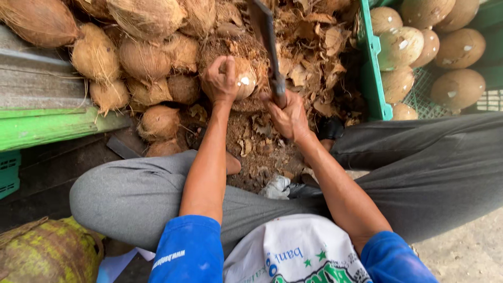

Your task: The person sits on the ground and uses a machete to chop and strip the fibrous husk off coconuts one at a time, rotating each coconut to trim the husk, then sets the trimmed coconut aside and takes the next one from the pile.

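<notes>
Coconut [242, 78] sits on the husk scraps [309, 47] between my knees, part-shaved, pale spots showing. My left hand [220, 79] is clamped over its top, fingers curled tight. My right hand [287, 116] is closed full around the handle of the machete [267, 42], blade raised beside the nut. I reckon short glancing cuts away from the left fingers work best. Unhusked pile [141, 57] on the left, cleaned nuts in the green crate [373, 78] on the right.

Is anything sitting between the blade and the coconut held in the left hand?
Nothing visible. The left hand grips the coconut from its left side; the blade in the right hand stands just right of it, with only husk scraps behind.
</notes>
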`<state>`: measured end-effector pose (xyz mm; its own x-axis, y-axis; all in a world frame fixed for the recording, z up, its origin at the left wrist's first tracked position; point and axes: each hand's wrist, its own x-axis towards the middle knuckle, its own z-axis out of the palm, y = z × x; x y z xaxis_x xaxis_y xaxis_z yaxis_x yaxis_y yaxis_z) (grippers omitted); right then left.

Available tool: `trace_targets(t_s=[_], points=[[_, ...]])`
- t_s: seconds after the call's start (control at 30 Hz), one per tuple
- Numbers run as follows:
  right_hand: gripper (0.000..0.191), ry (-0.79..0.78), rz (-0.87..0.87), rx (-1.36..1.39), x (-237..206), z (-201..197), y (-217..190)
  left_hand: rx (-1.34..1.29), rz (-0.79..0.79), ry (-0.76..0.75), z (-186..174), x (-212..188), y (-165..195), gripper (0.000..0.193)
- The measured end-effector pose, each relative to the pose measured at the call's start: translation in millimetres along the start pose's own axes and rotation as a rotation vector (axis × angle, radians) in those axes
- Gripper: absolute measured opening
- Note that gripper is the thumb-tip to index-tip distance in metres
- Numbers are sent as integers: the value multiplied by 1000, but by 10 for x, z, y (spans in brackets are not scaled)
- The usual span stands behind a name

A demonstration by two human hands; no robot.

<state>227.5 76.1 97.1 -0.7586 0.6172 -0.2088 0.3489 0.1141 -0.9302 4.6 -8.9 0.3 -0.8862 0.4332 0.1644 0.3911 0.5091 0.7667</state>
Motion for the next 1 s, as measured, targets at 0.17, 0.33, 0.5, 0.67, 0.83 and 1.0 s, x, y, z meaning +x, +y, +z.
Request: trace_targets(t_s=[0.17,0.33,0.5,0.67,0.83,1.0], points=[[22,-235,450,117,108,50,138,16,-235,-82,0,20,139,45],[32,-282,485,25,156,101,262,31,-107,-11,-37,28,90,49],[16,-370,506,295,226,-46,481,-24,5,28,-21,-16,9,46],[25,-479,469,363,310,-172,770,-145,-194,-149,-142,-2,41,45],[31,-499,284,294,276,-89,890,-243,-59,-111,-263,83,-51,43],[23,-460,234,397,264,-48,806,-278,-150,-86,-165,98,-139,51]])
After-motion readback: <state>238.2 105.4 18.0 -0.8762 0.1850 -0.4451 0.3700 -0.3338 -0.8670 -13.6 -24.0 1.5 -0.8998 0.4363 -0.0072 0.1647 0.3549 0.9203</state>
